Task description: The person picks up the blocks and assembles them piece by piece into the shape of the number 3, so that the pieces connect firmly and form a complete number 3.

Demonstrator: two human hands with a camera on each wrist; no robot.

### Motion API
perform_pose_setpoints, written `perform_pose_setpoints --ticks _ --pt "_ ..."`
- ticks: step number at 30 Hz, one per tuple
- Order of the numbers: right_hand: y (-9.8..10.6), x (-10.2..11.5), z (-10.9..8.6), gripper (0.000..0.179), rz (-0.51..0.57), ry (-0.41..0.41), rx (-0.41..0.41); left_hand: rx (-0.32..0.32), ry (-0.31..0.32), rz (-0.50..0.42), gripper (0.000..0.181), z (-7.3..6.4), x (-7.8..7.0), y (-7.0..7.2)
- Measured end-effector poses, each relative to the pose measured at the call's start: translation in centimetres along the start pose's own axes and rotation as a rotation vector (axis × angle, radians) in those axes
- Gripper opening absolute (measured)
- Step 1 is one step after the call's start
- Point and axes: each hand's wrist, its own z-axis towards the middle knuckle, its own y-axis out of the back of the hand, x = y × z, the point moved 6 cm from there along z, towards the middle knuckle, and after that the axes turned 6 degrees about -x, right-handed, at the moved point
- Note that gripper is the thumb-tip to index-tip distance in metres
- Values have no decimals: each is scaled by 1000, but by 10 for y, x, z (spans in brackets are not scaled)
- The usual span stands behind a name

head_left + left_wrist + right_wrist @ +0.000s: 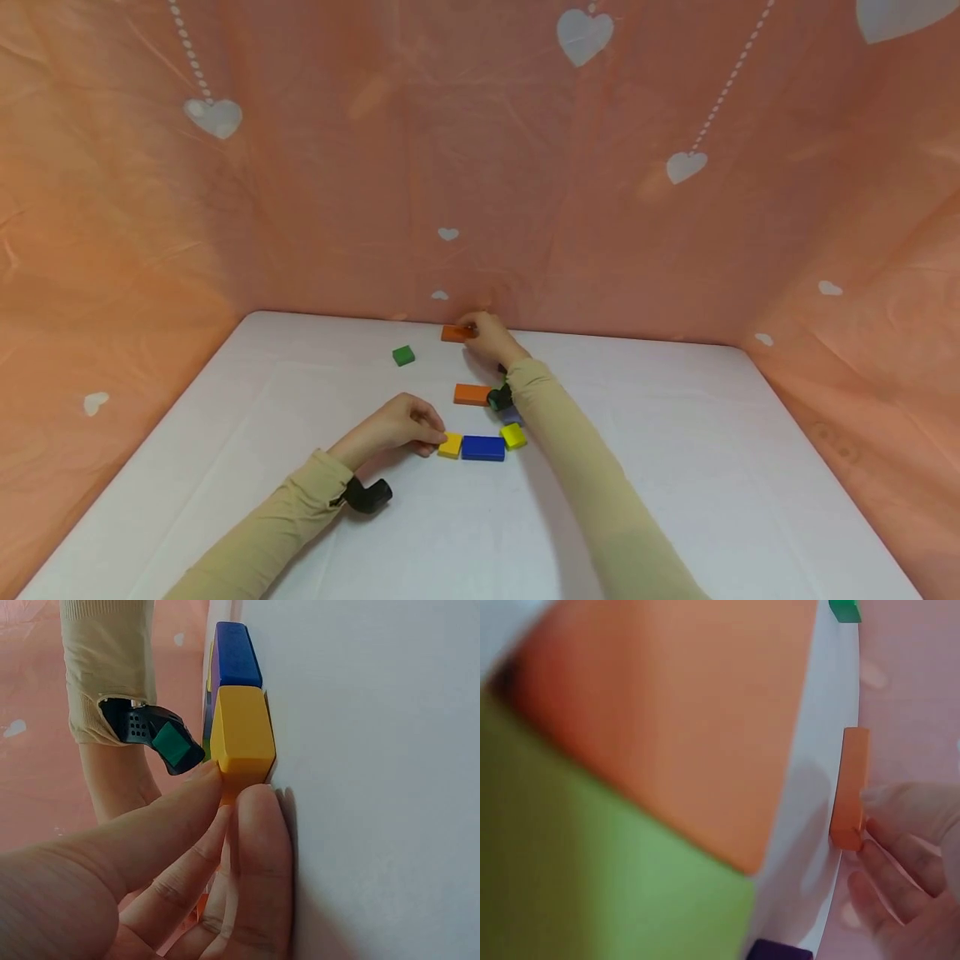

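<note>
My left hand (pixel 397 425) pinches the near end of a small deep-yellow block (pixel 247 727), thumb on one side and a finger at its end. That block (pixel 450 445) lies end to end with a blue rectangular block (pixel 483 448). At the table's far edge, my right hand (pixel 491 337) grips one end of an orange rectangular block (pixel 851 780) between thumb and fingers. A second orange block (pixel 471 394) lies nearer, partly hidden by the right wrist camera. Beside it, in the right wrist view, a light-green block (pixel 630 847) looms close and blurred.
A green square block (pixel 403 356) lies alone at the back left. A bright-yellow block (pixel 513 436) sits at an angle by the blue block's right end. Behind it, a purple block (pixel 512 415) is partly covered by the right forearm. A peach curtain (pixel 480 167) rises behind the white table (pixel 660 467).
</note>
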Motion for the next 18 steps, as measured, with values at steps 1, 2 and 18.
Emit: perform_pose_setpoints --ticks 1,2,18 --pt "0 1 0 34 -4 1 -9 -1 2 1 13 0 0 0" --pt "1 1 0 34 -7 2 -17 -1 2 2 12 1 0 0" --pt "2 3 1 34 -41 -39 -48 -8 25 -3 12 1 1 0"
